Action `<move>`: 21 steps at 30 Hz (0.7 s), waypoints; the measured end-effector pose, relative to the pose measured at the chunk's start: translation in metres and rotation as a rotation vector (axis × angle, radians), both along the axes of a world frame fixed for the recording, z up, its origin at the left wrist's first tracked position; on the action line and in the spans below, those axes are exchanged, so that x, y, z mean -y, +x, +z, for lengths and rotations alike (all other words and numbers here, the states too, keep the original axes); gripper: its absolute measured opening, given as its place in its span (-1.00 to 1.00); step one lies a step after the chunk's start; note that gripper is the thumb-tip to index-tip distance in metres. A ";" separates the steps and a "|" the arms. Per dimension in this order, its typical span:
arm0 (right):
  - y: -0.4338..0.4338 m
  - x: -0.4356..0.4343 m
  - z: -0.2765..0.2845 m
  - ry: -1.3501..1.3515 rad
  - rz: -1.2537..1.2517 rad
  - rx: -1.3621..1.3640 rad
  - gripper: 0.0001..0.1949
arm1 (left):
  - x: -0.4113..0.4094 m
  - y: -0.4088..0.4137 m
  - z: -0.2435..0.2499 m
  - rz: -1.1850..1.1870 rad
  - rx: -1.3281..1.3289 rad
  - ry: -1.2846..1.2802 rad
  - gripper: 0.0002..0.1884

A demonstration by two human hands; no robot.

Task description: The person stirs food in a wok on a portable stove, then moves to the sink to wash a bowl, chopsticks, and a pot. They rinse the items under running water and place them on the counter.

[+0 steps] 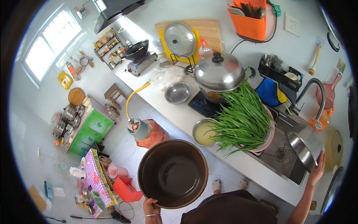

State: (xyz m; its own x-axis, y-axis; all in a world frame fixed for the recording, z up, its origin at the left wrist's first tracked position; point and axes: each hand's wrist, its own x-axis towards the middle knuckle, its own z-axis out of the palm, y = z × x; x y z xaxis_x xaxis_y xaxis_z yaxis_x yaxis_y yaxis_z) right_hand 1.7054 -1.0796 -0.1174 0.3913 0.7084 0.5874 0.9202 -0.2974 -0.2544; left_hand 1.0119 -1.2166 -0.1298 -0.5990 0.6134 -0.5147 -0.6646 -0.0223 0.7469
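My left hand grips the near rim of a large dark brown basin. The basin hangs over the tiled floor in front of the counter, and its inside looks wet. At the right, my right hand holds a stainless steel bowl by its edge, tipped on its side above the sink. Long green leaves, apparently garlic chives, are heaped in a pink basin beside the sink. Left of them stands a metal bowl of cloudy yellowish liquid.
A lidded steel pot stands on a black induction cooker. Near it is an empty metal bowl. The curved faucet arches over the sink. A gas cylinder with a yellow hose stands on the floor. A red box lies at lower left.
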 end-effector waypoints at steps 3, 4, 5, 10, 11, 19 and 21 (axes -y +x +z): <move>-0.003 0.002 0.015 0.123 -0.004 -0.005 -0.26 | 0.004 -0.032 -0.013 0.012 -0.037 -0.066 -0.48; 0.003 0.002 0.011 0.152 -0.009 -0.084 -0.28 | 0.004 -0.044 -0.019 0.016 -0.051 -0.090 -0.50; 0.010 0.003 0.007 0.182 -0.012 -0.162 -0.29 | 0.005 -0.056 -0.025 0.023 -0.033 -0.080 -0.52; 0.028 0.003 -0.014 0.196 -0.027 -0.091 -0.31 | -0.023 -0.065 -0.017 0.201 0.069 -0.065 -0.56; 0.028 -0.001 -0.019 0.187 -0.056 -0.080 -0.31 | -0.024 -0.071 -0.025 0.229 0.094 -0.070 -0.58; 0.044 0.009 -0.048 0.264 -0.036 -0.225 -0.37 | -0.054 -0.073 -0.017 0.201 0.073 -0.161 -0.62; 0.040 0.008 -0.051 0.447 0.132 -0.453 -0.39 | -0.048 -0.088 -0.036 0.149 0.094 -0.124 -0.55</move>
State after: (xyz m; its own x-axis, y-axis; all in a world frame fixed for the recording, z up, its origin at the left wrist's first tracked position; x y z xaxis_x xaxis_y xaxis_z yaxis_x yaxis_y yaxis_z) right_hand 1.7455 -1.0877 -0.1681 0.5958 0.4928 0.6342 0.7145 0.0354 -0.6987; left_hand 0.9238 -1.1683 -0.1660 -0.6240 0.4502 -0.6387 -0.7279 -0.0376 0.6847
